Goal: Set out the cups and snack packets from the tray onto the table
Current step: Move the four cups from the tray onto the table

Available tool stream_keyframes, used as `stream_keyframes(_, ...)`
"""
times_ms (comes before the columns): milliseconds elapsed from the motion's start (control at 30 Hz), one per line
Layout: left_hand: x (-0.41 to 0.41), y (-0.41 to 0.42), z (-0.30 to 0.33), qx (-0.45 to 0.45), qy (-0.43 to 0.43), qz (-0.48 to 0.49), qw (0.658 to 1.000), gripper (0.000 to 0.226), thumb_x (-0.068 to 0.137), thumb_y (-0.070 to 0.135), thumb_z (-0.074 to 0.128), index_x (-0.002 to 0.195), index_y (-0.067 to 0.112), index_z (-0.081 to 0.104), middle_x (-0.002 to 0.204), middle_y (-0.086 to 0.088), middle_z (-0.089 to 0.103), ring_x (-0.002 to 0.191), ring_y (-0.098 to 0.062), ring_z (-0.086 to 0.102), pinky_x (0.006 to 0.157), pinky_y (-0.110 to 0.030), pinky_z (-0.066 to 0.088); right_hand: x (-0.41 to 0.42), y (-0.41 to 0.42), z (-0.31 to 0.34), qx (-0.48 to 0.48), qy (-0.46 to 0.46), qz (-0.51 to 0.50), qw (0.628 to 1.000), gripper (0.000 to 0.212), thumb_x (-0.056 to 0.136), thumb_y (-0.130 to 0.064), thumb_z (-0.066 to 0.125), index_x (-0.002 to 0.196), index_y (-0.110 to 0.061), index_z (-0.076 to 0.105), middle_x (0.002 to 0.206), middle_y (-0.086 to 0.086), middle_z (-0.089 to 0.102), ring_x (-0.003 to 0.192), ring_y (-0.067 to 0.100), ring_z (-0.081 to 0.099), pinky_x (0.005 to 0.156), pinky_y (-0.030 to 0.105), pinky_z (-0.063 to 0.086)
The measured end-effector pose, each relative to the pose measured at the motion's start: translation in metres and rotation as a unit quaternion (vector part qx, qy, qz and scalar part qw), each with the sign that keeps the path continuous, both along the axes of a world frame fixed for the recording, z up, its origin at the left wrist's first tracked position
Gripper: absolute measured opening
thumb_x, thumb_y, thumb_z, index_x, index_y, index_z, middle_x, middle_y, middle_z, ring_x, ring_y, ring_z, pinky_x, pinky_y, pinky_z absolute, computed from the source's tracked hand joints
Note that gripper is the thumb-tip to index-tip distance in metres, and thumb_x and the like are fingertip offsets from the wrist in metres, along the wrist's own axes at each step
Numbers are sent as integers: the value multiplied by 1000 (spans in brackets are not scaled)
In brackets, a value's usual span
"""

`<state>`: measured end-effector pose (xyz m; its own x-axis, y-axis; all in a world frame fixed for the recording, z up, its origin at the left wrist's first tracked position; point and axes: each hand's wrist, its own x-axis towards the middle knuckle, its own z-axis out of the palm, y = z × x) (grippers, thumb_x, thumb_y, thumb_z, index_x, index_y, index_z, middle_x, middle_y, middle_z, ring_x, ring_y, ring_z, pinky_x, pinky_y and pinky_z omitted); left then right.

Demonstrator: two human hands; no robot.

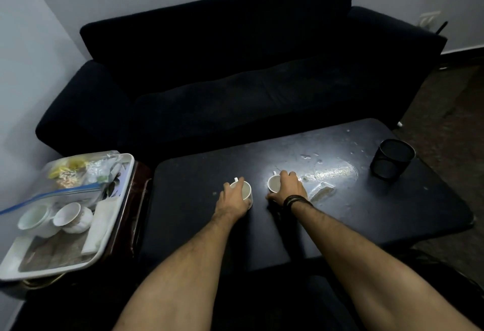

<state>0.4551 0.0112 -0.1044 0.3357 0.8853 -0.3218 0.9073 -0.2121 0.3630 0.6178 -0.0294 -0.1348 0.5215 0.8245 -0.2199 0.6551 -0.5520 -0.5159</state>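
Left hand [234,199] fingers wrapped round a white cup [245,192] on the dark surface [366,207]. Right hand [289,186] fingers closed over a second cup [274,184] just beside. Well left of both hands, tray [104,228] with two more cups [70,216] and snack packets [70,173].

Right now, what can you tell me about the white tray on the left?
The tray is white, rectangular, with rounded corners and a raised rim; it looks like plastic. It sits tilted on a small dark side table, left of the black table, and neither hand touches it. Inside lie two white cups tipped on their sides, a clear zip bag of snacks with a blue seal, and folded white napkins. Its bare bottom looks brownish and stained.
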Motion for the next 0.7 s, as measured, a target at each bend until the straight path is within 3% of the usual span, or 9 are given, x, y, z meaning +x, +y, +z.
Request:
stream_keyframes(200, -6, -5, -1, 3, 3, 7, 1000, 99, 84, 36, 68, 156, 32, 0, 143, -13, 33, 130, -37, 43, 102, -47, 42, 2, -2, 1, -22, -18, 19, 999, 88, 63, -54, 83, 131, -16, 41, 127, 10, 49, 115, 33, 58, 88, 39, 50)
stream_keyframes(267, -12, -7, 0, 8, 12, 8, 1000, 107, 81, 41, 71, 156, 30, -4, 143, -12, 32, 132, -37, 41, 101, -49, 42, 1, -7, 6, -16, -33, 16, 999, 96, 62, -67, 76, 133, -17, 37, 127, 10, 47, 113, 35, 58, 86, 41, 50)
stream_keyframes(367, -24, -6, 7, 21, 13, 12, 1000, 106, 80, 45, 70, 156, 27, -1, 143, -14, 32, 131, -36, 43, 100, -48, 43, -5, -11, 21, 49, -85, -2, 995, 89, 69, -77, 60, 130, -15, 39, 125, 11, 47, 111, 35, 57, 83, 43, 50)
stream_keyframes(500, -50, -2, 29, 48, 14, 26, 998, 102, 83, 48, 66, 156, 23, 0, 150, -16, 27, 133, -36, 41, 102, -47, 41, -22, -1, 49, 106, -119, 13, 987, 77, 80, -70, 54, 129, -12, 41, 124, 12, 49, 109, 31, 56, 85, 42, 52)
stream_keyframes(700, -134, -3, 71, 92, 35, 84, 992, 97, 88, 47, 64, 157, 23, 1, 159, -17, 16, 141, -35, 32, 107, -46, 37, -112, 28, 82, 134, -74, 83, 985, 74, 87, -61, 54, 138, -10, 36, 131, 16, 48, 116, 34, 54, 94, 46, 50)
